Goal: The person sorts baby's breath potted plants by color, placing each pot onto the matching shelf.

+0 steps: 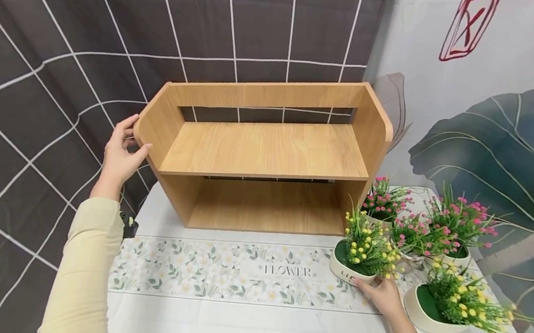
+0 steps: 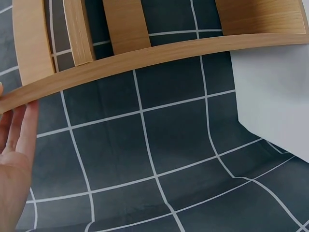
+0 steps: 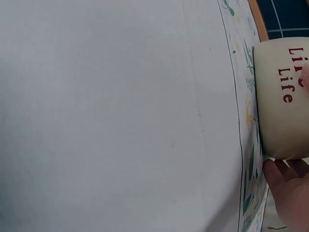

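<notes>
A two-tier wooden shelf (image 1: 268, 150) stands at the back of the table. My left hand (image 1: 120, 155) grips its left side panel, thumb on the front and fingers behind; in the left wrist view the fingers (image 2: 14, 130) lie along the panel's curved edge (image 2: 145, 53). My right hand (image 1: 380, 294) holds a white pot of yellow flowers (image 1: 341, 267) at its base, to the right of the shelf. In the right wrist view the pot (image 3: 282, 96), lettered "Life", sits between the fingers (image 3: 285, 169) below it and the thumb at the frame's edge.
Several more pots stand at the right: pink flowers (image 1: 382, 199), (image 1: 455, 222) and yellow flowers (image 1: 452, 302). A floral runner (image 1: 237, 271) crosses the white tablecloth (image 1: 251, 326). A dark grid curtain (image 1: 41, 59) hangs behind and left; a leaf-print cloth (image 1: 515, 147) hangs on the right.
</notes>
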The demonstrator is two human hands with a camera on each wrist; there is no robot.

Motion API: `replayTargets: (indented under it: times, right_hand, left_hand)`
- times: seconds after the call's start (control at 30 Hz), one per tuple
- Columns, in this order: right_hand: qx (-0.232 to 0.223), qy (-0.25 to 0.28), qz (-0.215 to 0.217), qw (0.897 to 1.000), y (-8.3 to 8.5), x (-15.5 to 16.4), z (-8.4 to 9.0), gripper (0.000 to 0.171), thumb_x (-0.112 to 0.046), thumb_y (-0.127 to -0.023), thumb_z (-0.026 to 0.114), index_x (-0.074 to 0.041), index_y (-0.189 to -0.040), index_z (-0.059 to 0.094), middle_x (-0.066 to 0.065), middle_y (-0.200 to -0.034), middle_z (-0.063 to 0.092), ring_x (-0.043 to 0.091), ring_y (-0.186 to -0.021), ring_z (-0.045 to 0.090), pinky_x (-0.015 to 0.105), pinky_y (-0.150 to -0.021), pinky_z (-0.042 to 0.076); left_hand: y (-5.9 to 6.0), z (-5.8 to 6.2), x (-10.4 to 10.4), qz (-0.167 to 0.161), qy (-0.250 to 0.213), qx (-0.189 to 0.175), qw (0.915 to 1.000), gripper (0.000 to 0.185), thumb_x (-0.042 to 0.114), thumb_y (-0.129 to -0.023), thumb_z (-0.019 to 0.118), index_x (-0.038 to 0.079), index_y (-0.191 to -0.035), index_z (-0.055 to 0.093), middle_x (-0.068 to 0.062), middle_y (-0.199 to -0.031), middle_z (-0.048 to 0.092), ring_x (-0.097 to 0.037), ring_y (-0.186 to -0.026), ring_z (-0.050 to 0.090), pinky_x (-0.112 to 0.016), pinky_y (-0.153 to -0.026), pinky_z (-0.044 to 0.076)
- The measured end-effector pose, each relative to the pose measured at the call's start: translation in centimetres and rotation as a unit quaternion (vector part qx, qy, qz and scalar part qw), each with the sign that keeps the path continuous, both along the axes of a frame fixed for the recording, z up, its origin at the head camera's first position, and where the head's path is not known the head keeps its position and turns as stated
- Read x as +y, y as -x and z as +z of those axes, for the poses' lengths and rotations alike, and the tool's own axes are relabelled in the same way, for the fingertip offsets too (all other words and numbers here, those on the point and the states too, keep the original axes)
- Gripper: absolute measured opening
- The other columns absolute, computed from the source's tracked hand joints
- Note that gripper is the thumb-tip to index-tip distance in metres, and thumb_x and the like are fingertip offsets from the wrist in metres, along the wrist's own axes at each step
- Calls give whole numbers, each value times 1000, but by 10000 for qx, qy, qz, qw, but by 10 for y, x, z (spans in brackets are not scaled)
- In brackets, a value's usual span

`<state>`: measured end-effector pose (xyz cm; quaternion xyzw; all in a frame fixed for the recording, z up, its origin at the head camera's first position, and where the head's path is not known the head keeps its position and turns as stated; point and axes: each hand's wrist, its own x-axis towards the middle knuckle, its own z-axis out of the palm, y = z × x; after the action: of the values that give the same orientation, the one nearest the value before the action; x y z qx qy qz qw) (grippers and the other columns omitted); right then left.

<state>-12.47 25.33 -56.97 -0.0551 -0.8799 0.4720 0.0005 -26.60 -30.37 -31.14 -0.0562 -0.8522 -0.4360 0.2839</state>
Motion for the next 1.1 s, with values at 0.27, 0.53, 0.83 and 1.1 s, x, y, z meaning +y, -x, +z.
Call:
replayTargets:
  times: [0.27, 0.53, 0.83, 1.1]
  right_hand:
    - [-145, -29, -62, 9999, -3, -1, 0, 82, -30, -81, 75, 4, -142, 31, 31, -135, 46, 46, -126, 42, 56, -103, 34]
    - [-50, -227, -108, 9997, -4, -3, -1, 83, -37, -79, 75, -1, -142, 35, 23, -134, 51, 39, -121, 49, 49, -99, 40]
    - [-55, -265, -215, 9994, -12, -4, -2, 80, -31, -76, 78, 2, -138, 41, 25, -130, 55, 33, -118, 54, 13, -86, 46]
    - [229, -53, -321, 9992, -25, -7, -4, 76, -20, -71, 83, 5, -132, 45, 29, -124, 57, 9, -101, 64, 1, -74, 41]
  left_hand:
    - [-3, 2, -5, -249, 221, -185, 9993, 75, -9, -80, 65, 10, -146, 35, -11, -121, 51, 8, -91, 48, -11, -81, 43]
    - [-7, 3, -10, -392, 253, -394, 9981, 81, -8, -80, 66, 15, -149, 31, -21, -131, 48, 11, -91, 48, -12, -83, 45]
    - [-7, 3, -14, -445, 176, -595, 9971, 81, -8, -81, 65, 16, -150, 29, -22, -132, 47, 9, -91, 48, -16, -83, 49]
    - [-4, 5, -12, -542, -266, -979, 9934, 83, -6, -83, 64, 24, -151, 28, -25, -132, 47, 2, -94, 50, -6, -72, 47]
